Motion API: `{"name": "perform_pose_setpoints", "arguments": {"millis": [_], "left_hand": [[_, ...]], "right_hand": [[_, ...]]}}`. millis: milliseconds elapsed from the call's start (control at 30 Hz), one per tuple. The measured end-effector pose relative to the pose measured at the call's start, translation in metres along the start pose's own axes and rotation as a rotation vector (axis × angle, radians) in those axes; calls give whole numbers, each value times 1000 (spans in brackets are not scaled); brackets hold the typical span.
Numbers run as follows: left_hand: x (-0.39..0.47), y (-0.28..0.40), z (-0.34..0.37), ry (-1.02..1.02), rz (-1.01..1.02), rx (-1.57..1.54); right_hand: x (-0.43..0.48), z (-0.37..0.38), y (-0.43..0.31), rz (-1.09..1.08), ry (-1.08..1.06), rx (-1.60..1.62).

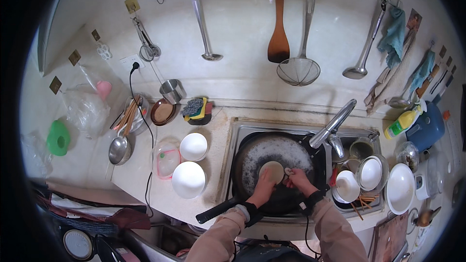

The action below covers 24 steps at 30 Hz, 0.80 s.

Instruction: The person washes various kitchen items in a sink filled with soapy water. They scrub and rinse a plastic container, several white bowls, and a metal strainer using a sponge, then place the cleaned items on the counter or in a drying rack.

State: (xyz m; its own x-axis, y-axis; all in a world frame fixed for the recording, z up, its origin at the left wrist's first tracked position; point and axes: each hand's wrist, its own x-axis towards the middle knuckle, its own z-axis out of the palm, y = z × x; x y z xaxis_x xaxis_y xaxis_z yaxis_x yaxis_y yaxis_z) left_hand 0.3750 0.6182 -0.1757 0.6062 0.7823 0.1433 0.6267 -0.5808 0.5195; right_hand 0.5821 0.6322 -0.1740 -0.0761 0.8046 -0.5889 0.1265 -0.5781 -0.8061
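Note:
A dark wok point(251, 149) with foamy water sits in the left basin of the steel sink point(236, 125), its black handle pointing to the lower left. Over the wok, my left hand point(265, 188) holds a small pale bowl point(277, 170), fingers on its surface. Close to the bowl's right side, my right hand point(299, 181) grips a small light-coloured cloth or pad point(288, 171); whether it touches the bowl is hard to tell. The chrome faucet point(333, 125) stands behind and to the right of my hands.
White bowls point(188, 179) and a lidded plastic container point(168, 163) stand left of the sink. The right basin holds stacked bowls point(346, 186) and chopsticks point(366, 201). A white oval dish point(400, 188) lies farther right. Sponges point(196, 110) rest by the wall, below hanging utensils.

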Motion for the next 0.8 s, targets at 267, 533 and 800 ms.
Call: {"name": "perform_pose_setpoints", "arguments": {"millis": [267,533,800], "left_hand": [[12,-6,-5,-106,-124,20],[14,-11,-20,73,-342,-463],[26,-3,-6,196,-397,-1087]], "right_hand": [[-6,11,1,-362,479,-1003],[-11,18,-15,-360,45,-801],[-58,52,-38,-866,411,-840]]}}
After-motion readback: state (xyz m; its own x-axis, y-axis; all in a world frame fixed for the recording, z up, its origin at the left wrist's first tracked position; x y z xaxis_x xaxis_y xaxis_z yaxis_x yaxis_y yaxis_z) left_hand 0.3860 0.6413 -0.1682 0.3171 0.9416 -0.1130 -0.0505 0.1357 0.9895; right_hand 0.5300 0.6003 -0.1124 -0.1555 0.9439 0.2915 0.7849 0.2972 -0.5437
